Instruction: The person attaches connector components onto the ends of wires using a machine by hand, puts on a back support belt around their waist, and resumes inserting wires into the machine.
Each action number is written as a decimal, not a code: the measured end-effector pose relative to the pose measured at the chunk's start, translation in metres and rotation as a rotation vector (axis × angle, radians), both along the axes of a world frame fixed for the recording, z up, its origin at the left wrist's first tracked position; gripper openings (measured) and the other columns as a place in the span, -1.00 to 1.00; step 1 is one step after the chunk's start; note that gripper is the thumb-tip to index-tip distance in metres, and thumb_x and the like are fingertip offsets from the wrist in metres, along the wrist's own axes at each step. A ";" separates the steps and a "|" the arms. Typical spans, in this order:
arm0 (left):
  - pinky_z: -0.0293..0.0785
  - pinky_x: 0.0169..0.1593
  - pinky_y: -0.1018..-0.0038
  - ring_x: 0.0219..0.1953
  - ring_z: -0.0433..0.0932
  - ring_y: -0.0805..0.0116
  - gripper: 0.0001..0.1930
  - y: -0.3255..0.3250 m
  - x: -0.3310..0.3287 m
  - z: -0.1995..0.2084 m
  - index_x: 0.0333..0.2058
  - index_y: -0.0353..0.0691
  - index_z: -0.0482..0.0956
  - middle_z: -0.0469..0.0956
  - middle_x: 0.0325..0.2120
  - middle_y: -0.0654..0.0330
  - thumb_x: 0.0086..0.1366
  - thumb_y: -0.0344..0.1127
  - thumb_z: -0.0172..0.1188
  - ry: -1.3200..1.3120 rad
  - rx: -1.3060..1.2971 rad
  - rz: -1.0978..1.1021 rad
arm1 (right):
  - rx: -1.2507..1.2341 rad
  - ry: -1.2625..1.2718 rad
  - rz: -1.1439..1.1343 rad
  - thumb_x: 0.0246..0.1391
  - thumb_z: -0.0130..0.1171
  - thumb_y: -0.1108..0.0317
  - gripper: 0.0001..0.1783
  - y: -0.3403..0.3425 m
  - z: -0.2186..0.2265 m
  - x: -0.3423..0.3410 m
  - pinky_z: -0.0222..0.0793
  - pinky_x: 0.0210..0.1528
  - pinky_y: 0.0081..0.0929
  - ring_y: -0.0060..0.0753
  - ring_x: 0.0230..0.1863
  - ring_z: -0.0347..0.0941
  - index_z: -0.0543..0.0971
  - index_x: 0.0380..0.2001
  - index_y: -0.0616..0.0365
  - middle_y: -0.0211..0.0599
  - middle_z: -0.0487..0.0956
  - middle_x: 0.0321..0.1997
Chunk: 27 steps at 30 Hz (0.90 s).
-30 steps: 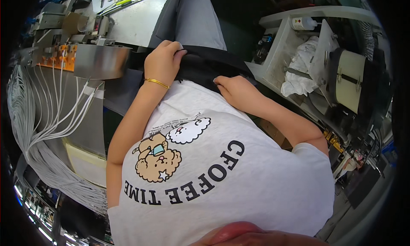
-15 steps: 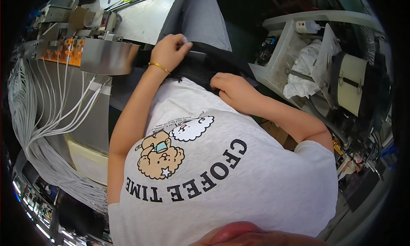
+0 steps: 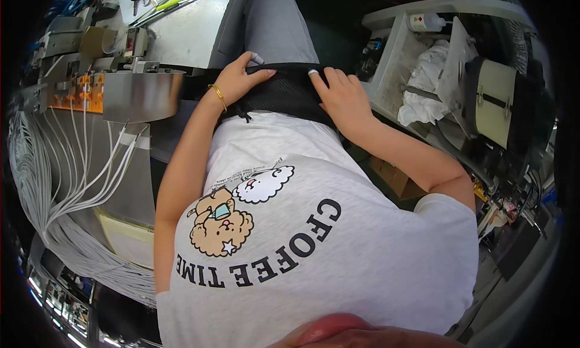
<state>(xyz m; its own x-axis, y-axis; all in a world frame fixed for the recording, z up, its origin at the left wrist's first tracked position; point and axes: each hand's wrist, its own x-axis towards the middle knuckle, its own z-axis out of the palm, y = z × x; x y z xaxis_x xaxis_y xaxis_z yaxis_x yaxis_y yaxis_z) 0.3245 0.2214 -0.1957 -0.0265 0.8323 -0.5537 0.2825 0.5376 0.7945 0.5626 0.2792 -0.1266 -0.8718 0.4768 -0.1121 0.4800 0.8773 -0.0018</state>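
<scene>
I look down my own front, at a grey T-shirt [image 3: 314, 245] with a cartoon print. At my waist lies a black mesh fabric piece [image 3: 287, 94]. My left hand [image 3: 238, 79], with a gold bracelet on the wrist, grips its left end, fingers curled over the top edge. My right hand [image 3: 341, 97] lies on its right end, fingertips hooked over the same edge. A black cord hangs below the left hand.
A metal workbench [image 3: 187, 34] with keys and tools stands ahead on the left. An orange connector block [image 3: 72, 94] and a shiny metal cover [image 3: 142, 94] feed white cable bundles [image 3: 60, 197]. On the right are a white cart [image 3: 386, 76], a white cloth [image 3: 426, 88] and a cream box [image 3: 495, 100].
My right hand has slid up from my side onto the top edge of the black mesh. My left hand's fist has loosened, its fingers now spread over the edge.
</scene>
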 end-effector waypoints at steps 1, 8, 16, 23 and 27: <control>0.41 -0.07 0.42 -0.15 0.52 0.07 -0.39 0.000 -0.001 0.001 -0.10 -0.28 0.35 0.51 -0.20 -0.05 -0.02 -0.05 0.37 -0.002 -0.003 -0.006 | -0.001 -0.002 -0.002 -0.26 0.27 0.39 -0.44 0.000 -0.004 0.000 0.30 -0.13 -0.38 -0.27 -0.15 0.38 0.39 -0.09 0.21 -0.20 0.39 -0.24; 0.39 0.03 0.35 -0.03 0.46 -0.08 -0.27 -0.013 0.013 0.043 0.10 -0.23 0.24 0.37 -0.02 -0.24 0.01 -0.09 0.35 0.497 -0.015 -0.165 | -0.035 0.006 0.091 -0.32 0.34 0.32 -0.35 0.015 -0.021 -0.021 0.26 -0.06 -0.36 -0.22 -0.09 0.35 0.41 -0.04 0.20 -0.19 0.40 -0.22; 0.36 0.06 0.20 -0.01 0.38 -0.25 -0.40 -0.050 0.017 0.081 0.07 -0.15 0.34 0.18 0.14 -0.22 0.00 -0.30 0.26 0.697 0.403 -0.056 | -0.477 0.148 0.099 -0.22 0.27 0.18 -0.36 0.049 0.004 -0.028 0.32 -0.05 -0.32 -0.12 -0.09 0.39 0.40 -0.03 0.26 -0.13 0.44 -0.13; 0.38 -0.10 0.27 -0.12 0.44 0.06 -0.91 -0.056 0.018 0.083 -0.53 -0.24 0.51 0.53 -0.31 0.12 -0.10 -0.51 0.11 0.415 0.422 -0.232 | -0.723 0.153 -0.027 -0.20 0.26 0.12 -0.34 0.071 -0.008 -0.026 0.36 -0.08 -0.31 -0.04 -0.12 0.42 0.42 -0.03 0.30 -0.02 0.46 -0.13; 0.37 -0.21 0.32 -0.30 0.45 0.07 -0.87 -0.055 0.011 0.108 -0.48 -0.32 0.46 0.47 -0.51 0.07 -0.10 -0.59 0.05 0.209 0.462 -0.366 | -0.818 0.143 -0.071 -0.21 0.28 0.09 -0.33 0.075 -0.015 -0.023 0.36 -0.07 -0.31 -0.03 -0.11 0.43 0.44 -0.06 0.33 0.01 0.47 -0.16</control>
